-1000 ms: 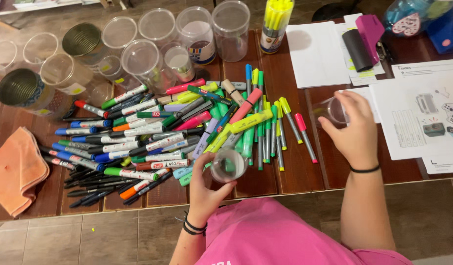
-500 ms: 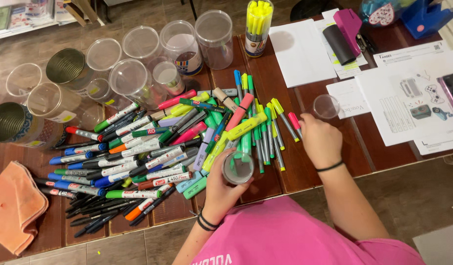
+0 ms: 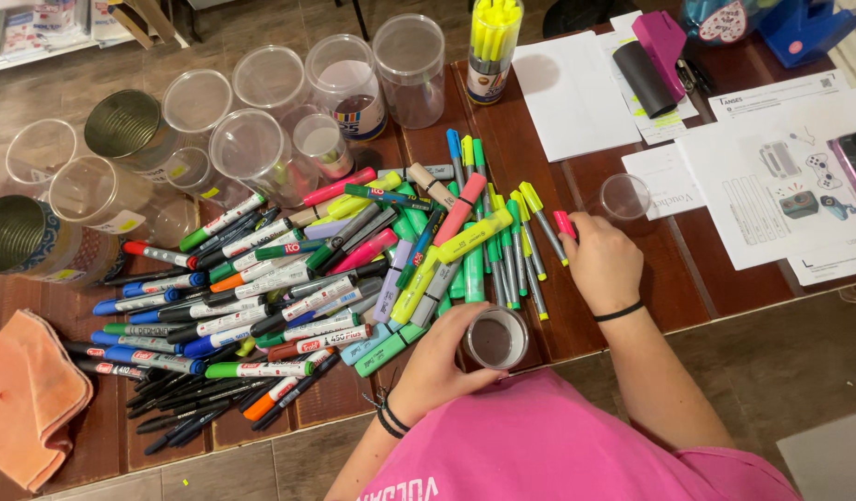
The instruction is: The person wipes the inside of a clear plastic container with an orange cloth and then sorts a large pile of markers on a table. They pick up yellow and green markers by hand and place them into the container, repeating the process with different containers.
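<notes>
Nearest, the left hand wraps around a small clear cup, grip closed on its side, held just above the desk edge; the cup's base is hidden by the pink shirt. Just beyond, the right hand lies over a pink marker, only its tip showing, fingertips curled under so the grip is hard to read. An empty cup stands just past it. Left, the marker pile sprawls. Farther back, clear jars, tins partly cut off, and papers.
</notes>
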